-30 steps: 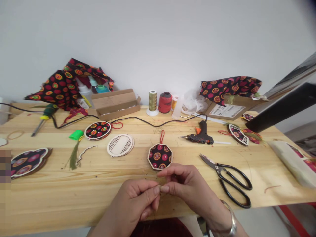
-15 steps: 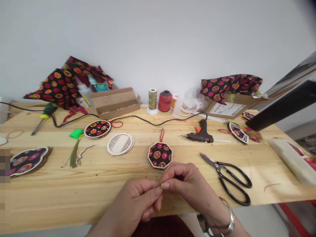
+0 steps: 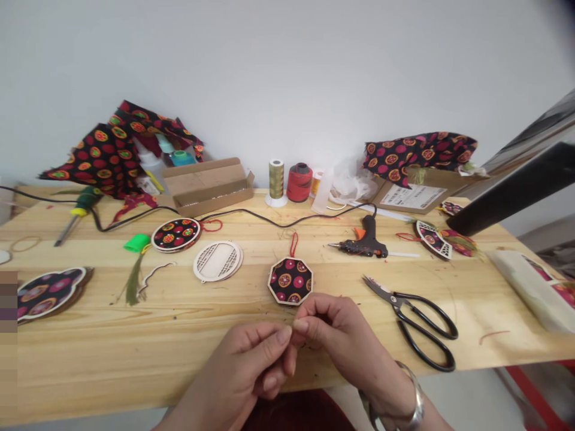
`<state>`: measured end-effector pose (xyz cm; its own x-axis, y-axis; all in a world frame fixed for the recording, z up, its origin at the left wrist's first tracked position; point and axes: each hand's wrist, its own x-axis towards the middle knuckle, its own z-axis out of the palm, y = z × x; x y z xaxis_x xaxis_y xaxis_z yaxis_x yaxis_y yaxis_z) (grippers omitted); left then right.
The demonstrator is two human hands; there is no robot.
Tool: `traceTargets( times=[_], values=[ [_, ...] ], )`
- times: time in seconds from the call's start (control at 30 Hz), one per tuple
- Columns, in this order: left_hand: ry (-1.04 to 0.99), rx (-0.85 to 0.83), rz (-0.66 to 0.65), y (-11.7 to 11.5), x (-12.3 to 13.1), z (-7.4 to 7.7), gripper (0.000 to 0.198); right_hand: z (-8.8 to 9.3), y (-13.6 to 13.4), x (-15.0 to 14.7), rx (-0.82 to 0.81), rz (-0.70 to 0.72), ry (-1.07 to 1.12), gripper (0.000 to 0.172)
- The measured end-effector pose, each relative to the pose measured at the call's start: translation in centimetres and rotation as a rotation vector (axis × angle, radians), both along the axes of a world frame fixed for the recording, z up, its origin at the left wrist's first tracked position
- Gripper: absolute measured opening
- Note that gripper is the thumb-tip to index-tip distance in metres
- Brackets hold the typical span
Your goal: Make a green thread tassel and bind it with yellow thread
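My left hand (image 3: 258, 359) is closed, thumb pressed to the fingers, near the front edge of the table. Its fingertips almost meet those of my right hand (image 3: 330, 329), which is pinched as well. Whatever lies between the fingertips is too small to make out. Just beyond them rests an octagonal ornament (image 3: 291, 280) with dark patterned fabric, a pale wooden frame and a red cord loop (image 3: 293, 245). Black-handled scissors (image 3: 406, 317) lie to the right of my right hand, blades pointing away and left.
A glue gun (image 3: 366, 242) lies beyond the scissors. Round wooden frames (image 3: 218, 261), a round fabric ornament (image 3: 176, 234) and a green tassel (image 3: 133, 281) lie to the left. Thread spools (image 3: 299, 182) and an open cardboard box (image 3: 209, 187) stand by the wall. A black cable (image 3: 251, 214) crosses the table.
The tips of my two hands have drawn slightly apart, both still pinched. The things on the table have stayed in place; the view has shifted a little.
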<state>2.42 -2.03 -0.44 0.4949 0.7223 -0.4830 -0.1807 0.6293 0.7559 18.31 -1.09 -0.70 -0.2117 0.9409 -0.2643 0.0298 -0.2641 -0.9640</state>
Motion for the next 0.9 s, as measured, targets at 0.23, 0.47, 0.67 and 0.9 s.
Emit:
traceTargets(
  times=[0.23,0.47,0.67,0.9],
  values=[
    [0.048,0.008,0.068,0.1,0.0,0.0,0.029,0.2,-0.1,0.0,-0.007,-0.012,-0.004,0.02],
    [0.068,0.002,0.092,0.1,0.0,-0.2,0.024,-0.6,0.0,0.7,0.005,-0.107,0.016,0.034],
    [0.07,0.018,0.085,0.0,-0.1,-0.2,0.025,-1.0,0.1,0.9,-0.114,-0.089,0.122,0.03],
    [0.09,0.021,0.089,0.4,0.0,0.1,0.026,-1.1,0.1,0.9,-0.106,-0.159,0.167,0.025]
  ],
)
